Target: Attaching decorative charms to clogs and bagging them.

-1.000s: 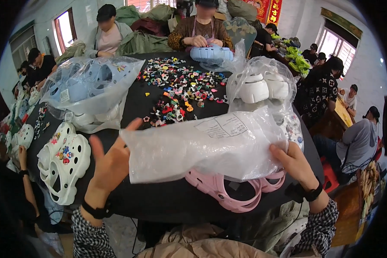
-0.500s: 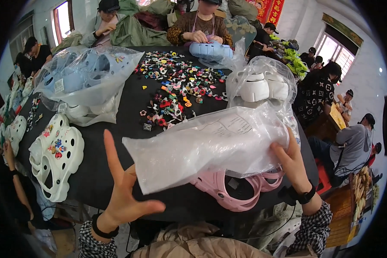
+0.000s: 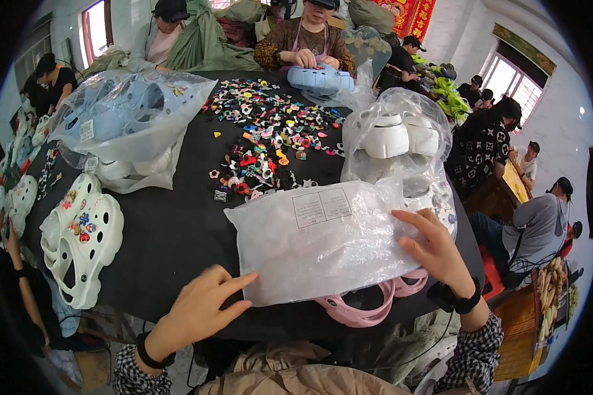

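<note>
A clear plastic bag (image 3: 310,253) with printed boxes on it lies flat over a pair of pink clogs (image 3: 359,308), whose straps stick out below its near edge. My left hand (image 3: 201,309) is open, its index finger and thumb stretched towards the bag's near left corner; the index fingertip appears to touch the plastic. My right hand (image 3: 438,253) rests on the bag's right end with index finger and thumb apart on top. Its other fingers are partly hidden. The bag covers most of the clogs.
Colourful shoe charms (image 3: 270,138) are heaped mid-table. Charm-decorated white clogs (image 3: 82,237) lie at the left, beside bagged blue clogs (image 3: 125,112). Bagged white clogs (image 3: 398,135) stand at the right. Across the table a person handles a blue clog (image 3: 319,79). Other people sit around.
The bag has gone from raised and tilted to lying flatter, with its left end shifted right. My left hand has lowered and turned towards its corner. My right hand's fingers now spread on top.
</note>
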Motion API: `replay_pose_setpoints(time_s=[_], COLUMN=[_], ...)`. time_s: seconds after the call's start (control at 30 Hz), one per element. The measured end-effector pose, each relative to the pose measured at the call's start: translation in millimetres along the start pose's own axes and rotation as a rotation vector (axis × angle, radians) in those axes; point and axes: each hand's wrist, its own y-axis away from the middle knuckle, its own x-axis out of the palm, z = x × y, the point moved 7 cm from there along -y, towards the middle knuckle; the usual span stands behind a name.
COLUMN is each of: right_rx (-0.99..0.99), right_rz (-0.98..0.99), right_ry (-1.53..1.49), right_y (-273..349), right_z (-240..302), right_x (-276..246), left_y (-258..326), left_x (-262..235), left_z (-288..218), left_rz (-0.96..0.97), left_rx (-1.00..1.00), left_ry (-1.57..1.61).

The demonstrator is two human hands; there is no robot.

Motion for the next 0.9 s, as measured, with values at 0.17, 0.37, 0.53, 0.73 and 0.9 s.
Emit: replay_pose_setpoints(time_s=[0.17,0.37,0.53,0.73,0.9], right_rx=[-0.354,-0.563,-0.625,-0.437,-0.145], right_rz=[-0.229,0.074,-0.017,0.142,0.158], right_ry=[0.491,0.748,0.701,0.072,-0.185], right_y=[18,21,10,2,-7], right_z=[46,87,89,45,-5], right_x=[-5,48,47,-6,-27], left_y=[12,-21,-32,-11,1], left_x=[-31,19,22,-30,-71], left_z=[-45,-89,-73,-44,-6], left_rz=[-0.395,-0.325,-0.471,-0.325,-0.141], left_rx=[0.295,0.526,0.519,0.507,0.179], left_ry=[-0.292,-0.365,-0.658,-0.184,0.309])
